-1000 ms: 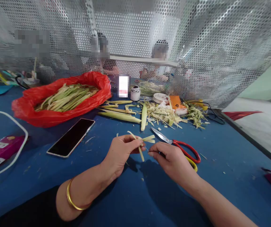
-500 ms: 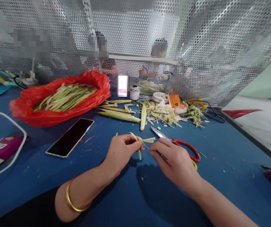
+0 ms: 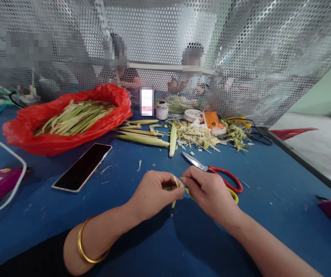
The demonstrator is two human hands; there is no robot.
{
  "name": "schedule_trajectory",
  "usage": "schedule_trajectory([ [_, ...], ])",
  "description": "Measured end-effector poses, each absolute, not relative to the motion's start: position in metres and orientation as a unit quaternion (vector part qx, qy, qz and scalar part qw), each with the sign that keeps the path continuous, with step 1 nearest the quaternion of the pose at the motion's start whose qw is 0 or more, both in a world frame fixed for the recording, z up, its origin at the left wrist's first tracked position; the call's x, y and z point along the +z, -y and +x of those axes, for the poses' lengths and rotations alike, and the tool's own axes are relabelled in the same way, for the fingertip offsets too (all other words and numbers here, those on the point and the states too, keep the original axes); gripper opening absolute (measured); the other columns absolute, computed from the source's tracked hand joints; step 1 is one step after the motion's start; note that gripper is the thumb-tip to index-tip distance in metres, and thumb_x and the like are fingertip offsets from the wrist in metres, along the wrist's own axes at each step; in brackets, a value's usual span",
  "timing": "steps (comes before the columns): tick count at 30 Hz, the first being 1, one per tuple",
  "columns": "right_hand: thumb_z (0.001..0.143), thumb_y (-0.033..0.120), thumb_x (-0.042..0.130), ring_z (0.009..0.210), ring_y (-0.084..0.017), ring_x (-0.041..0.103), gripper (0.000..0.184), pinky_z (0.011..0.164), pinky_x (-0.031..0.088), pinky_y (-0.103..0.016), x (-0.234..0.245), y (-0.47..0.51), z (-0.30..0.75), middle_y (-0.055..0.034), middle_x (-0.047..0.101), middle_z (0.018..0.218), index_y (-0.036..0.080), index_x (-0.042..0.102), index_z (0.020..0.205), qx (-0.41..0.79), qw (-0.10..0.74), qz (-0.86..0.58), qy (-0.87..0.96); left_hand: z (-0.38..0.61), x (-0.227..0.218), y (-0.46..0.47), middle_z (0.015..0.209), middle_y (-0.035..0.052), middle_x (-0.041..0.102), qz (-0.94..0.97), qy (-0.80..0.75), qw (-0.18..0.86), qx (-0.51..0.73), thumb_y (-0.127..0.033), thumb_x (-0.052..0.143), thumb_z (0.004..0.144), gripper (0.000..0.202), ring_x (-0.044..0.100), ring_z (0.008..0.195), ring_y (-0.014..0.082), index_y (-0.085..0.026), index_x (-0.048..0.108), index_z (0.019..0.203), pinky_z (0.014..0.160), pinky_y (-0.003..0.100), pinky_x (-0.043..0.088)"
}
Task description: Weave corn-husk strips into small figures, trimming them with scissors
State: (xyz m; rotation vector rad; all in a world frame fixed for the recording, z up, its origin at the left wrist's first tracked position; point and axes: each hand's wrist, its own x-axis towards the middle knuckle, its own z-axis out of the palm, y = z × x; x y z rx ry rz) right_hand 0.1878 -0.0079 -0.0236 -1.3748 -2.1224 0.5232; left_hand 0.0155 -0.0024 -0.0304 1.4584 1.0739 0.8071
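My left hand (image 3: 156,190) pinches pale green corn husk strips (image 3: 174,203) between thumb and fingers; one end hangs below the fingertips. Close against it, my right hand (image 3: 207,188) is closed on a part of the husk strips, its fingertips nearly touching the left thumb. How the strips cross is mostly hidden by my fingers. Scissors (image 3: 225,177) with red and yellow handles lie just beyond and partly behind my right hand, blades pointing away to the left. A whole pale husk (image 3: 173,140) lies farther off, beyond both hands.
A red plastic bag (image 3: 67,144) full of husk leaves stands back left, with a black-screened phone (image 3: 81,167) before it. Husk scraps (image 3: 197,134), a white thread spool (image 3: 162,111) and a tape roll (image 3: 193,115) lie along the perforated screen (image 3: 159,42). Purple power strips flank the table; two people sit beyond.
Both hands have moved slightly right and nearer, and come together. The husk strips that stuck out between them are now mostly covered by my fingers. The view has shifted a little.
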Motion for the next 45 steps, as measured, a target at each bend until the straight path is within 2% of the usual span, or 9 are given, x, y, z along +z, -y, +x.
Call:
schedule_trajectory([
  [8,0.077,0.039,0.063,0.040,-0.006,0.036,0.025,0.039,0.022,-0.018,-0.022,0.001,0.181,0.0056,0.050,0.046,0.018,0.054,0.066,0.593,0.334,-0.530,0.507,0.012,-0.027,0.008,0.076,-0.0020,0.075,0.771,-0.402,0.269,0.414,-0.010,0.064,0.075,0.015,0.067,0.067,0.0103,-0.020,0.073,0.081,0.063,0.017,0.048],
  [14,0.064,0.040,0.074,0.036,-0.003,0.027,0.030,0.035,0.010,-0.017,-0.016,0.003,0.182,0.0063,0.050,0.041,0.017,0.054,0.064,0.686,0.324,-0.506,0.410,0.010,-0.028,0.008,0.081,0.0010,0.076,0.808,-0.334,0.125,0.469,-0.006,0.062,0.076,0.021,0.069,0.071,0.0114,-0.019,0.072,0.089,0.067,0.018,0.050],
  [19,0.065,0.035,0.073,0.035,-0.002,0.027,0.025,0.035,0.009,-0.017,-0.017,0.001,0.185,0.0071,0.048,0.040,0.016,0.057,0.064,0.698,0.309,-0.489,0.422,0.011,-0.022,0.010,0.079,-0.0002,0.075,0.817,-0.367,0.174,0.410,-0.008,0.060,0.076,0.021,0.068,0.069,0.0122,-0.023,0.073,0.084,0.068,0.019,0.051],
  [25,0.063,0.036,0.075,0.036,-0.001,0.023,0.027,0.037,0.008,-0.019,-0.024,-0.002,0.182,0.0068,0.050,0.050,0.015,0.059,0.066,0.704,0.337,-0.469,0.415,0.015,-0.020,0.007,0.068,-0.0002,0.072,0.664,-0.481,0.384,0.424,-0.021,0.064,0.075,0.008,0.064,0.061,0.0130,-0.019,0.071,0.072,0.058,0.020,0.049],
  [30,0.081,0.038,0.062,0.042,-0.005,0.036,0.025,0.040,0.024,-0.020,-0.035,0.005,0.173,0.0034,0.052,0.060,0.016,0.058,0.068,0.561,0.363,-0.501,0.549,0.014,-0.022,-0.004,0.066,-0.0012,0.069,0.520,-0.516,0.482,0.480,-0.023,0.067,0.071,0.008,0.065,0.064,0.0135,-0.017,0.069,0.069,0.063,0.020,0.051],
  [33,0.091,0.026,0.049,0.056,-0.011,0.050,0.022,0.053,0.037,-0.023,-0.038,0.015,0.170,-0.0008,0.057,0.069,0.018,0.062,0.076,0.291,0.359,-0.492,0.738,0.013,-0.024,-0.008,0.064,-0.0007,0.068,0.513,-0.534,0.478,0.473,-0.024,0.067,0.070,0.010,0.064,0.065,0.0138,-0.016,0.069,0.066,0.064,0.021,0.050],
  [38,0.090,0.015,0.049,0.070,-0.017,0.057,0.019,0.064,0.040,-0.028,-0.031,0.022,0.174,-0.0060,0.063,0.082,0.021,0.066,0.085,-0.093,0.327,-0.431,0.836,0.015,-0.030,-0.006,0.064,-0.0002,0.068,0.548,-0.529,0.485,0.429,-0.024,0.066,0.070,0.009,0.061,0.064,0.0139,-0.016,0.070,0.067,0.062,0.022,0.047],
  [41,0.090,0.012,0.047,0.088,-0.022,0.060,0.018,0.078,0.042,-0.033,-0.030,0.015,0.176,-0.0096,0.066,0.096,0.020,0.061,0.083,-0.095,0.340,-0.414,0.839,0.018,-0.031,-0.003,0.063,-0.0003,0.067,0.539,-0.497,0.551,0.400,-0.022,0.067,0.067,0.007,0.062,0.064,0.0143,-0.016,0.070,0.068,0.064,0.024,0.049],
  [45,0.092,0.015,0.040,0.055,-0.016,0.056,0.018,0.054,0.035,-0.026,-0.037,0.008,0.177,-0.0033,0.064,0.067,0.019,0.054,0.082,-0.043,0.293,-0.472,0.830,0.021,-0.030,0.001,0.066,0.0002,0.069,0.514,-0.468,0.614,0.374,-0.021,0.068,0.067,0.007,0.064,0.065,0.0146,-0.016,0.071,0.070,0.070,0.027,0.052],
])
